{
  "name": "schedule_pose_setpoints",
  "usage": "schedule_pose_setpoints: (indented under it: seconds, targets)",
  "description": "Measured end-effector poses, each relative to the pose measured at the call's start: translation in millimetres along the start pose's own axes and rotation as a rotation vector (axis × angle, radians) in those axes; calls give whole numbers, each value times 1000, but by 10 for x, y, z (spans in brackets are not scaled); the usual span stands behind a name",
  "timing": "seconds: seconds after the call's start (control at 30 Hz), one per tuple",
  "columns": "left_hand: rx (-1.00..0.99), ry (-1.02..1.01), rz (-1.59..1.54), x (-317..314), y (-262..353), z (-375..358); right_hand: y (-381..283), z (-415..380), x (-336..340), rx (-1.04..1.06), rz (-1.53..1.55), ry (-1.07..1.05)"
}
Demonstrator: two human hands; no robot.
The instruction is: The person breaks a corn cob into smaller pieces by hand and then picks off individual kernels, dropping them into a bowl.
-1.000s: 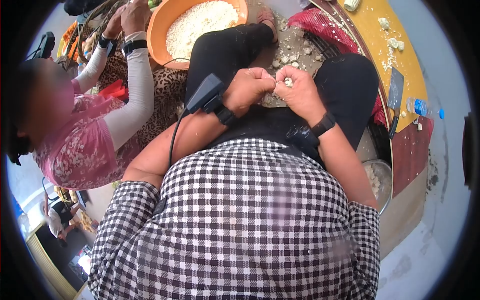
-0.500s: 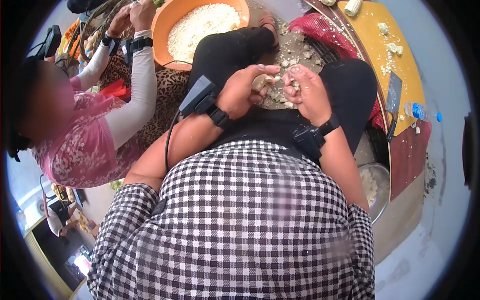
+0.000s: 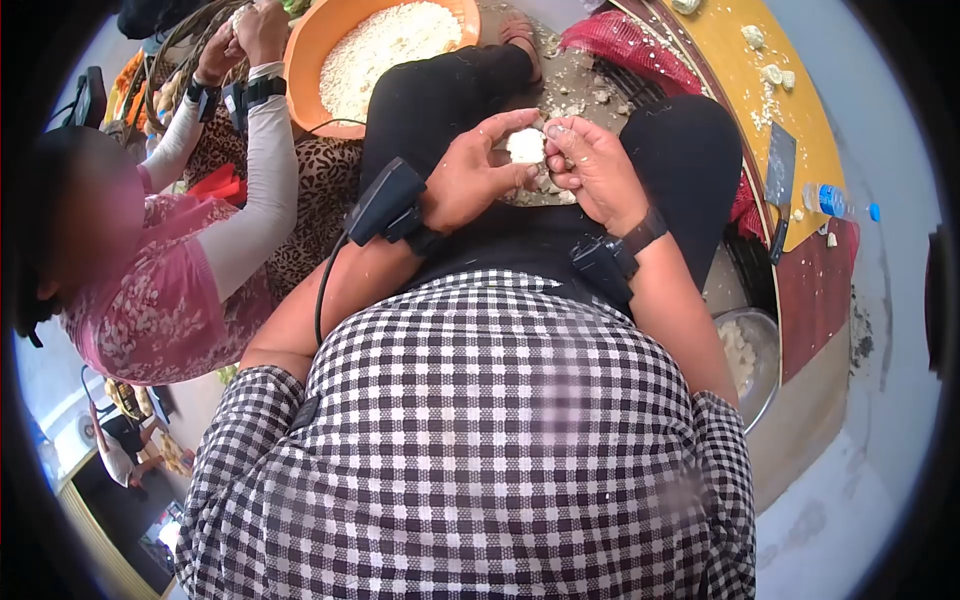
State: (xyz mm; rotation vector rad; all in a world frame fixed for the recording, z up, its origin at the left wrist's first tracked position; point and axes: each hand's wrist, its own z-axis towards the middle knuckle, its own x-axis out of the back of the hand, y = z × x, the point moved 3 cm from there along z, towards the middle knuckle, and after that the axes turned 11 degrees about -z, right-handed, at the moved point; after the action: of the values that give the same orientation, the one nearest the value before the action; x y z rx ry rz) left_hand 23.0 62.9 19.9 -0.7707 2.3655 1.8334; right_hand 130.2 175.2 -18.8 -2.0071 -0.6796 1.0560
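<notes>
A short, pale chunk that looks like a piece of white corn cob (image 3: 525, 147) is held up between my hands, over my lap. My left hand (image 3: 478, 165) grips it from the left, thumb below and forefinger above. Curled in from the right, my right hand (image 3: 595, 170) has its thumb and fingertips pressed at the chunk's right edge. The exact contact under the right fingers is partly hidden. Below the hands, pale broken bits (image 3: 567, 106) litter the floor between my knees.
An orange tub (image 3: 300, 85) of white kernels stands ahead left, beside a co-worker's pink top (image 3: 150, 290). On the right, a yellow board (image 3: 715, 30) carries several chunks and a cleaver (image 3: 780, 165). A plastic bottle (image 3: 832, 200) lies nearby; a metal bowl (image 3: 768, 375) holds pale pieces.
My hands have come together, and the pale chunk has turned up into plain view between them. The left hand's fingers have shifted around it. The whole view has moved slightly.
</notes>
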Motion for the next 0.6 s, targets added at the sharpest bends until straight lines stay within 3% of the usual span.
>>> schedule_pose_setpoints:
  seconds: [0.13, 0.27, 0.43, 0.6]
  targets:
    - [23, -9, 127, 7, 35, 1, -30, -1, 0, 5, 52, -28]
    - [-99, 28, 88, 36, -12, 48, -14, 7, 20, 2, 84, -8]
    - [-232, 98, 95, 41, 6, 62, -46, -38, -71, -14, -8, -90]
    - [-226, 120, 148, 33, -10, 59, -19, -28, -71, 20, -121, -95]
